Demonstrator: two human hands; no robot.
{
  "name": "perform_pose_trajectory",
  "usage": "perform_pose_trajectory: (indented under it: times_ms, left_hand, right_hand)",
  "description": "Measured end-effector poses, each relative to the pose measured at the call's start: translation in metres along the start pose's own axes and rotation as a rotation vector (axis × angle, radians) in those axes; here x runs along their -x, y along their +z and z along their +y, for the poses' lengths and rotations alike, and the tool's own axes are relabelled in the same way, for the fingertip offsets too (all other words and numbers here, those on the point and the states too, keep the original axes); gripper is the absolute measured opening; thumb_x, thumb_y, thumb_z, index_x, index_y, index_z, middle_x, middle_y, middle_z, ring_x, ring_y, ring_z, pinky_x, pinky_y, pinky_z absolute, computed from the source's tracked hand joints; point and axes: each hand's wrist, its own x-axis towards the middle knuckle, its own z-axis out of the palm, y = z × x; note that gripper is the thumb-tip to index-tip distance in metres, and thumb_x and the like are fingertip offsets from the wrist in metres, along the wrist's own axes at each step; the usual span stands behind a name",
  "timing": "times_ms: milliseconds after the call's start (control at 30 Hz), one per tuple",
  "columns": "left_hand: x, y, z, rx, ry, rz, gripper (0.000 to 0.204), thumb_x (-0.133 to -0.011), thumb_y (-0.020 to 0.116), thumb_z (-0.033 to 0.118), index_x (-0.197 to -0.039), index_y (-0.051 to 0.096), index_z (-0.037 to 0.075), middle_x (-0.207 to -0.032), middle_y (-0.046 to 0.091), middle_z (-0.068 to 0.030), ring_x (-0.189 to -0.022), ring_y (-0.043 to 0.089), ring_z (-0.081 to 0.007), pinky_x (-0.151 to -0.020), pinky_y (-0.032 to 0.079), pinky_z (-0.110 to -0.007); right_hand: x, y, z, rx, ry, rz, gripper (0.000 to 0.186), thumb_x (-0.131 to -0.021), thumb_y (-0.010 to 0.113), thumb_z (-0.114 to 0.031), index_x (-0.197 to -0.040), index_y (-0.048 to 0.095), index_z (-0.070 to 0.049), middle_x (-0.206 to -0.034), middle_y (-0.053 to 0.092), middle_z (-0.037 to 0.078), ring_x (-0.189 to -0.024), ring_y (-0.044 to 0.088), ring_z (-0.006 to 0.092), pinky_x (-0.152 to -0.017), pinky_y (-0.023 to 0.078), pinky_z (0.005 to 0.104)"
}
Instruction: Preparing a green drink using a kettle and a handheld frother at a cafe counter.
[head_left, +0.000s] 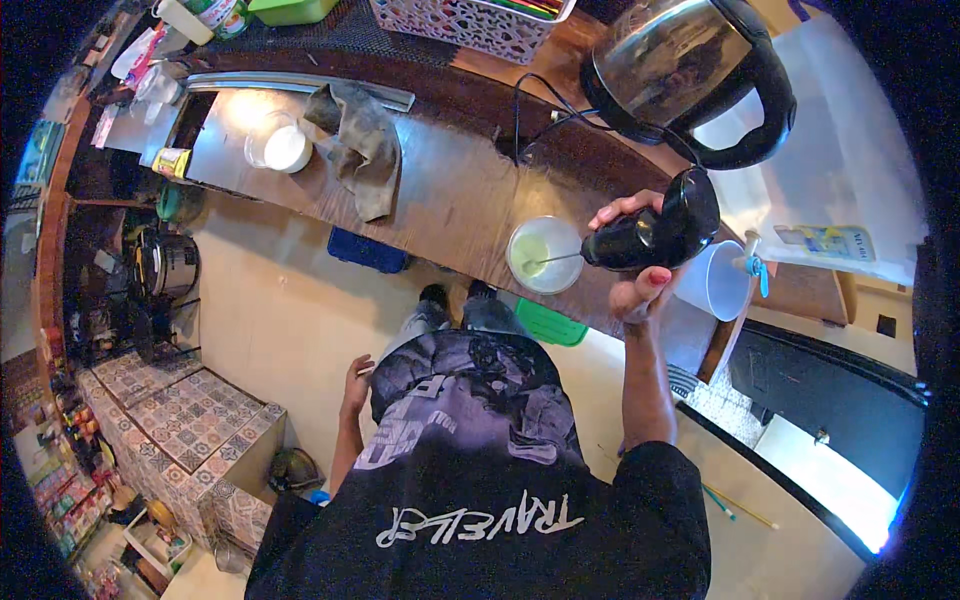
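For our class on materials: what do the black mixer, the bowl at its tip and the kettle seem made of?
Black mixer: probably plastic, glossy with bright highlights.
Bowl: smooth, translucent plastic or glass; I can't tell which.
Kettle: probably polished metal, showing reflections; handle, smooth black, likely plastic.

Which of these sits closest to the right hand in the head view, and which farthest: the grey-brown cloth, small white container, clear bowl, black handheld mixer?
1. Black handheld mixer: in the right hand.
2. Clear bowl: just left, under the mixer's rod.
3. Grey-brown cloth: farther left.
4. Small white container: left of the cloth.
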Motion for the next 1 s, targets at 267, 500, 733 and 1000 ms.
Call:
perform_pose_trajectory:
  times_ms: [267,500,733,1000]
  left_hand:
    - [0.003,-0.01,-0.031,-0.07,0.037,0.009,0.046,-0.086,0.047,0.0,-0.132,0.049,0.004,-0.124,0.054,-0.016,-0.104,0.056,-0.0243,-0.087,0.047,-0.033]
    - [0.005,0.003,-0.051,0.037,-0.051,0.015,0.042,-0.088,0.055,0.008,-0.129,0.052,0.003,-0.12,0.057,-0.0131,-0.109,0.055,-0.0229,-0.093,0.045,-0.032]
    - [-0.002,0.007,-0.052,-0.051,0.022,0.043,0.041,-0.088,0.053,0.007,-0.128,0.052,0.001,-0.122,0.057,-0.0129,-0.112,0.053,-0.0227,-0.097,0.042,-0.032]
    - [-0.006,0.006,-0.042,0.003,0.018,-0.012,0.039,-0.088,0.052,0.005,-0.127,0.054,0.002,-0.115,0.058,-0.0104,-0.108,0.054,-0.0204,-0.095,0.043,-0.03]
  right_hand:
    - [-0.005,0.009,0.001,-0.09,0.047,-0.036,0.091,-0.072,0.067,-0.069,-0.126,0.038,-0.001,-0.104,0.052,0.014,-0.09,0.059,0.0253,-0.075,0.054,0.0406]
    - [-0.01,0.007,0.004,-0.095,0.021,-0.036,0.095,-0.072,0.072,-0.065,-0.131,0.033,-0.002,-0.106,0.054,0.014,-0.093,0.06,0.0248,-0.081,0.053,0.0397]
    - [-0.014,0.004,0.002,-0.071,0.025,-0.132,0.09,-0.076,0.071,-0.058,-0.134,0.03,-0.003,-0.114,0.051,0.016,-0.099,0.058,0.0257,-0.084,0.052,0.0404]
    - [-0.012,0.012,-0.006,0.019,0.041,-0.095,0.09,-0.077,0.065,-0.067,-0.13,0.036,-0.001,-0.11,0.05,0.013,-0.093,0.058,0.0257,-0.08,0.053,0.0421]
